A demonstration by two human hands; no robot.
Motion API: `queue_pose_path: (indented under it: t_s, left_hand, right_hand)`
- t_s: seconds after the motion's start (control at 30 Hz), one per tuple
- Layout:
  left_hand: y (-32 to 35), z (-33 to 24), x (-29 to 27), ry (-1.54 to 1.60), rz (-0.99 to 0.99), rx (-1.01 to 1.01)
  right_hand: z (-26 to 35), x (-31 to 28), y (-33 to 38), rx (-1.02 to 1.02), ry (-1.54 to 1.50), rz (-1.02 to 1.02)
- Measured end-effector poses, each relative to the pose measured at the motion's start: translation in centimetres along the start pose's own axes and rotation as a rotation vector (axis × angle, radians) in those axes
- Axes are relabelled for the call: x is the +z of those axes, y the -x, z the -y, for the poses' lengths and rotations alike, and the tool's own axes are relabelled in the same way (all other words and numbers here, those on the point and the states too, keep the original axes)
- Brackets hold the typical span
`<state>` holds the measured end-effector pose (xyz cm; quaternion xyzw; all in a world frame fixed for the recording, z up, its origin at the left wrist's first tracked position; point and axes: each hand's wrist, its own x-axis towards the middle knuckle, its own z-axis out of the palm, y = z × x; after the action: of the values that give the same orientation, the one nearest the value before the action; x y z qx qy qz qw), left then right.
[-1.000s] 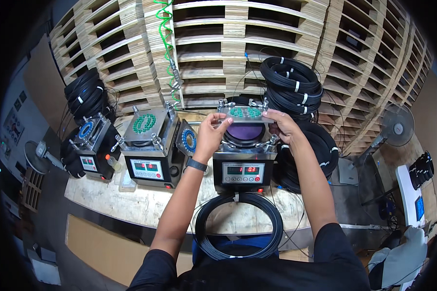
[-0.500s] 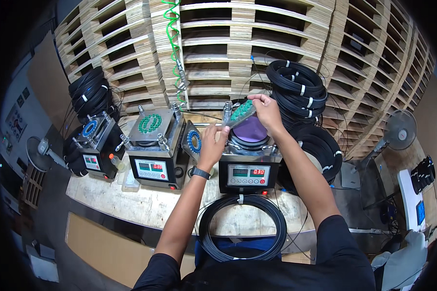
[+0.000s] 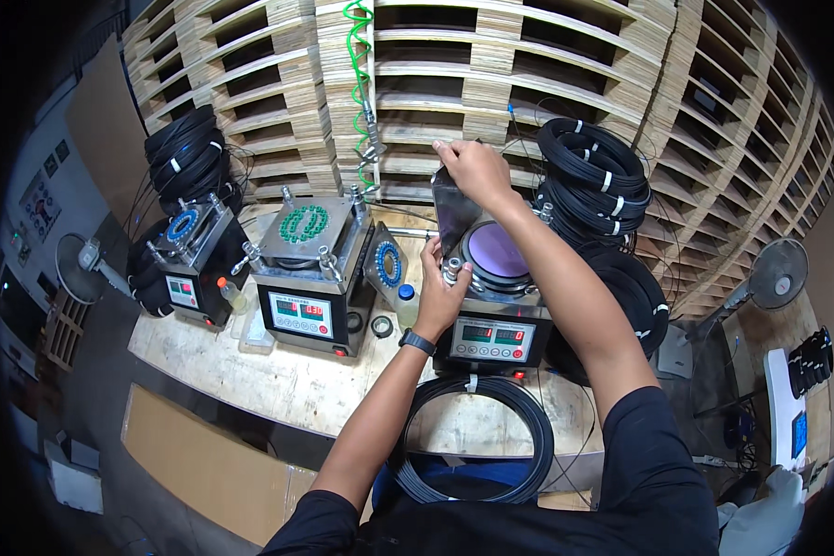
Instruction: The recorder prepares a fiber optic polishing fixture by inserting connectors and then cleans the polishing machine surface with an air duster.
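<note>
My right hand (image 3: 480,174) is closed on the upper edge of a grey metal fixture plate (image 3: 448,215), tipped up steeply on its side. Its green connectors do not show from here. My left hand (image 3: 443,295) is closed at the plate's lower corner, beside a silver clamp post (image 3: 451,267); the exact grip is partly hidden. Just right of the plate lies the round purple pad (image 3: 496,250), uncovered on top of the nearest polishing machine (image 3: 491,341), whose front display is lit.
To the left stand a second polishing machine (image 3: 298,310) with green connectors and a smaller one (image 3: 183,287) with blue connectors. A plate with a blue ring (image 3: 389,266) leans between machines. Black cable coils (image 3: 593,176) are stacked at right; another coil (image 3: 542,440) hangs at the front edge.
The plate has swung from a shallow tilt to nearly upright, exposing more of the pad. My right hand has risen; my left has moved down by the clamp post. The machine's display reading has changed.
</note>
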<state>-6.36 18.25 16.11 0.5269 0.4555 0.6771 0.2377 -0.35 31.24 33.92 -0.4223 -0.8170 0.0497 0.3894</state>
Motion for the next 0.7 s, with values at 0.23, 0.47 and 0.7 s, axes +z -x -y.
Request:
queue_pose_path:
  t_s: [0.23, 0.47, 0.7]
  left_hand:
    - [-0.3, 1.7, -0.3, -0.157, 0.049, -0.011]
    - [-0.6, -0.5, -3.6, -0.019, 0.208, -0.068]
    - [-14.1, 1.9, -6.5, 0.014, -0.244, -0.007]
  right_hand:
    - [-1.2, 0.1, -0.6, -0.015, -0.166, 0.096]
    - [-5.3, -5.4, 8.1, 0.098, -0.222, 0.202]
    - [-10.6, -5.8, 14.6, 0.298, -0.394, 0.136]
